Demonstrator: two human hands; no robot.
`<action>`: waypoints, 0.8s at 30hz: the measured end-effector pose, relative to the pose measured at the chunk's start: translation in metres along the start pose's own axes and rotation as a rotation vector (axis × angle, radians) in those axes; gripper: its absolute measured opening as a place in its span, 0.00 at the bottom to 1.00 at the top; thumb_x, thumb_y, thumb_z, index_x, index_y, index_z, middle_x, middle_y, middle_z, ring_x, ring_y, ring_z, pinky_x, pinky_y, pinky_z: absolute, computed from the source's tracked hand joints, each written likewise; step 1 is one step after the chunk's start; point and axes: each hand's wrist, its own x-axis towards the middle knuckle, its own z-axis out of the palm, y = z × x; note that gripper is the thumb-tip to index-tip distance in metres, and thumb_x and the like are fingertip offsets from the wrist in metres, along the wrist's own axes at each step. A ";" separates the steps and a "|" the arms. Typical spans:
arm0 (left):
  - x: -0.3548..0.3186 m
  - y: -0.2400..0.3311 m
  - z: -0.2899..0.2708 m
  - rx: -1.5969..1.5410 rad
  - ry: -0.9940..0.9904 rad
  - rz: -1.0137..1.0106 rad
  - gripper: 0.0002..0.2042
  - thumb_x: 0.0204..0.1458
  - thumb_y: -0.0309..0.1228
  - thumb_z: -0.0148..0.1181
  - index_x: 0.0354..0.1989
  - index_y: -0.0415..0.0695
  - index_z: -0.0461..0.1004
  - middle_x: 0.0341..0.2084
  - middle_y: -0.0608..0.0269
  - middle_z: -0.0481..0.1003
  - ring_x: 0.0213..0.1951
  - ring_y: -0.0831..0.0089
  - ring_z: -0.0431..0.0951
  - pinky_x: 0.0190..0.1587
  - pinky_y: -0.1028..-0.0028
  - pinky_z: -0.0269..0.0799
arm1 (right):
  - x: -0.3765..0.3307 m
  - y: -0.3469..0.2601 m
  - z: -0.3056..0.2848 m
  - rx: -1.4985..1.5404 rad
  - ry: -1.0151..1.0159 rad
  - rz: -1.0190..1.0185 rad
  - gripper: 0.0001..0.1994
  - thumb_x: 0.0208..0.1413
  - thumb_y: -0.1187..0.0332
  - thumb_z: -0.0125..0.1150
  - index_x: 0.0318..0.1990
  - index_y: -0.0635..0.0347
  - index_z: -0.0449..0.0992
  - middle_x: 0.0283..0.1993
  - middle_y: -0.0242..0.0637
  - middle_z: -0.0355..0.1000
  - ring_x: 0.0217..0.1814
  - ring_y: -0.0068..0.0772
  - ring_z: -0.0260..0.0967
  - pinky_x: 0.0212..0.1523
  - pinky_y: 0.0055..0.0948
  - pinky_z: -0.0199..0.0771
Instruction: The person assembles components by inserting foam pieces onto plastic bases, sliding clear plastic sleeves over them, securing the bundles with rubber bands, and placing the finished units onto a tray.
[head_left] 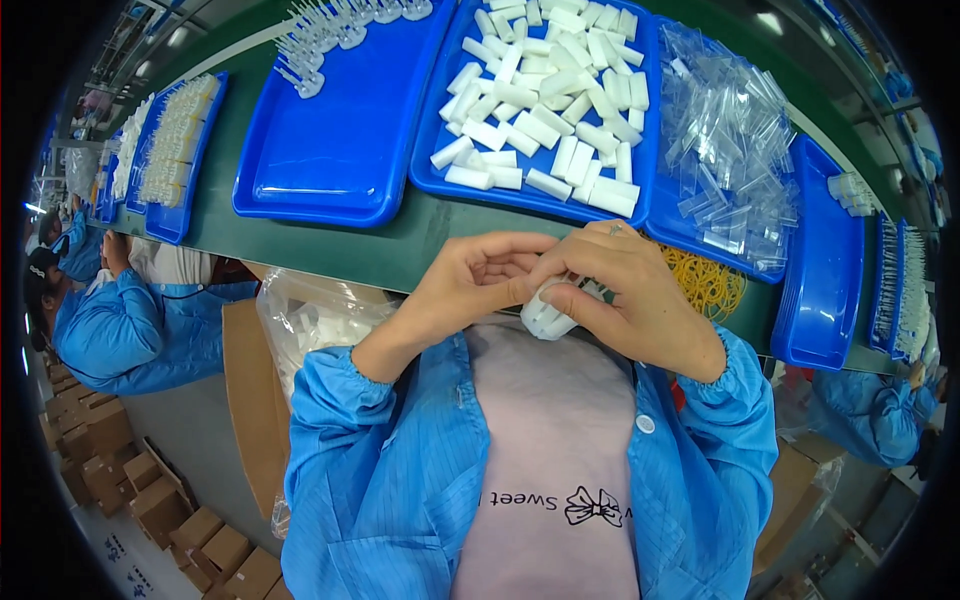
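Ctr frame, just above the chest: left hand (470,285) and right hand (625,300) meet, both pinching a bundle of small white blocks (545,315), matte, squared ends. Fingers curled tight round it. Yellow rubber bands (710,282) lie just right of the hands on the green bench (400,245). Beyond, upper ctr: glossy blue tray (425,180) w/ loose white blocks. Upper left: near-bare blue tray (340,160). Upper right: clear plastic sleeves (730,140), crinkly.
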 end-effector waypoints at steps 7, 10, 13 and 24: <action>-0.007 -0.002 0.004 -0.287 0.069 -0.065 0.22 0.52 0.22 0.56 0.57 0.38 0.65 0.41 0.57 0.76 0.42 0.76 0.77 0.46 0.76 0.72 | -0.026 -0.009 -0.002 0.062 0.143 0.008 0.29 0.39 0.65 0.70 0.53 0.56 0.69 0.53 0.42 0.65 0.52 0.44 0.66 0.52 0.37 0.63; -0.009 0.002 0.010 -0.358 0.103 -0.083 0.21 0.52 0.21 0.55 0.56 0.38 0.65 0.40 0.58 0.76 0.42 0.76 0.77 0.46 0.77 0.72 | -0.034 -0.006 0.002 0.092 0.160 0.084 0.38 0.36 0.66 0.72 0.59 0.57 0.63 0.59 0.44 0.61 0.56 0.45 0.64 0.56 0.38 0.63; -0.008 -0.003 0.016 -0.348 0.098 -0.060 0.19 0.53 0.21 0.54 0.55 0.37 0.65 0.41 0.58 0.75 0.43 0.75 0.77 0.46 0.77 0.72 | -0.039 0.006 0.016 0.380 0.203 0.193 0.40 0.39 0.70 0.71 0.63 0.58 0.58 0.61 0.43 0.59 0.58 0.41 0.64 0.56 0.38 0.64; 0.000 -0.013 0.051 0.520 0.315 0.547 0.26 0.36 0.26 0.73 0.47 0.40 0.71 0.41 0.57 0.70 0.39 0.69 0.74 0.41 0.75 0.72 | -0.037 0.009 0.015 0.272 0.398 0.201 0.39 0.40 0.73 0.68 0.63 0.57 0.58 0.60 0.43 0.60 0.52 0.36 0.66 0.50 0.31 0.68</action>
